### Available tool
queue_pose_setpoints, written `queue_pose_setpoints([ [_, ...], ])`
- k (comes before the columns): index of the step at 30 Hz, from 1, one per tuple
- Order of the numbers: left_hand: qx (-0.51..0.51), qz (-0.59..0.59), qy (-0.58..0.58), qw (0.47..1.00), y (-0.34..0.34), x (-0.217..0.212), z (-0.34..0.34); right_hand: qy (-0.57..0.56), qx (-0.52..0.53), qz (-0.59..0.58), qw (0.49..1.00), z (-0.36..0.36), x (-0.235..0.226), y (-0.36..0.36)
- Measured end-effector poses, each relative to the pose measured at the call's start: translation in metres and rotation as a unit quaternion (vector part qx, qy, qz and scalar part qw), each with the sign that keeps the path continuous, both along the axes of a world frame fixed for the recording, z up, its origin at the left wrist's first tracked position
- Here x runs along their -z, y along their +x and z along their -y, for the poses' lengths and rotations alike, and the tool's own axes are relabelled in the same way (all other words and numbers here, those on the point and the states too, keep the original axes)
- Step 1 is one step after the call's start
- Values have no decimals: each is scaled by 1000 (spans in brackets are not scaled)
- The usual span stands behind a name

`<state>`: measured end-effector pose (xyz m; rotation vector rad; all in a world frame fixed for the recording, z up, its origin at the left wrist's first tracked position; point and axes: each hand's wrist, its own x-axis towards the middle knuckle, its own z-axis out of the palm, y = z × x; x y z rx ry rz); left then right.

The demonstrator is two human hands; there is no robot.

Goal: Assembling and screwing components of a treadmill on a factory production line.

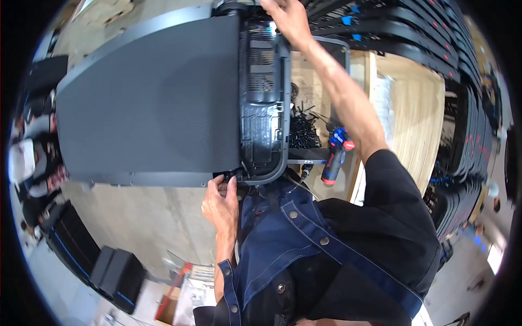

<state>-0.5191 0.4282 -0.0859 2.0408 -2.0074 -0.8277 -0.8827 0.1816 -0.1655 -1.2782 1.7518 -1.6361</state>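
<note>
A large dark grey treadmill deck (pixel 152 103) lies across the middle of the view, with its black motor housing end (pixel 263 98) toward me. My left hand (pixel 222 204) grips the near corner of the frame, fingers curled around its edge. Far across the housing, my right hand (pixel 291 22) holds its top corner, the arm stretched over the machine. A blue and red power screwdriver (pixel 336 155) rests on the wooden bench beside my right forearm, untouched. I wear a blue denim apron over black clothes.
A pile of black screws (pixel 303 130) lies on the wooden workbench (pixel 413 114). Stacked black treadmill frames (pixel 413 32) fill the upper right. Black boxes (pixel 117 274) stand on the concrete floor at lower left. Another person (pixel 27 163) is at the far left.
</note>
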Motion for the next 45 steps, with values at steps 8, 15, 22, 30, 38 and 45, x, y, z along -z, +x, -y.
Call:
queue_pose_setpoints([
  [8,14,25,14,999,-4,-1,8,500,-80,-186,842,-254,157,26],
  [15,76,-5,40,996,18,-6,18,551,-67,-202,807,-292,191,51],
  [22,12,-198,161,967,60,-1,26,419,40,-229,878,-337,206,29],
  [30,261,-178,39,948,71,-2,46,117,92,442,885,-336,-28,159],
  [38,723,-48,-189,663,30,9,109,140,173,167,961,-362,-6,212],
  [45,807,-28,-154,570,13,9,136,304,6,-124,944,-361,-42,204],
])
